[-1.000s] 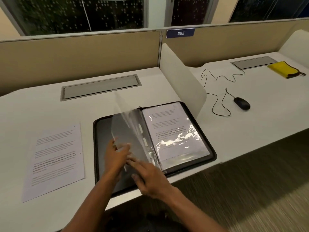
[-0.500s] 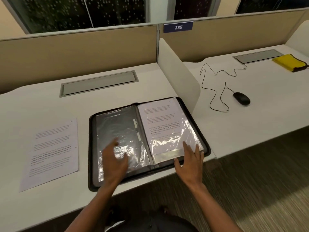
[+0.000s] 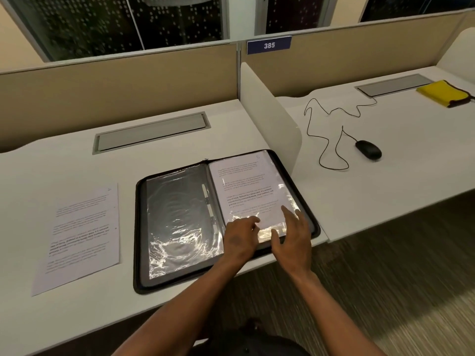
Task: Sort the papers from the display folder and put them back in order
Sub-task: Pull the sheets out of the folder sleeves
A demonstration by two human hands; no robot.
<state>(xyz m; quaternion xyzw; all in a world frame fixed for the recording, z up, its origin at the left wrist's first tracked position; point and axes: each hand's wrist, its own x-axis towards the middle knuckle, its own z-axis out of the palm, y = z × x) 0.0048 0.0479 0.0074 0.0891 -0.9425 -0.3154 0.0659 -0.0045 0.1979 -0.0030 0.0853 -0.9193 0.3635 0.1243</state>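
Note:
A black zip display folder (image 3: 140,255) lies open on the white desk (image 3: 64,160). Its left side shows an empty clear sleeve (image 3: 180,222). Its right side holds a printed page in a sleeve (image 3: 246,186). One loose printed sheet (image 3: 82,235) lies flat to the left of the folder. My left hand (image 3: 240,238) rests on the lower part of the right-hand page, fingers bent, fingertips touching the plastic. My right hand (image 3: 293,237) is beside it at the sleeve's lower right corner, fingers spread and fairly straight.
A white divider panel (image 3: 270,116) stands right behind the folder. Beyond it, on the neighbouring desk, lie a black wired mouse (image 3: 368,149) and a yellow pouch (image 3: 443,93). A grey cable hatch (image 3: 151,131) sits at the back of my desk.
The clear sleeve was turned over and now lies flat on the left. My left hand crossed from the left side onto the right page. My right hand went to the page's lower right corner.

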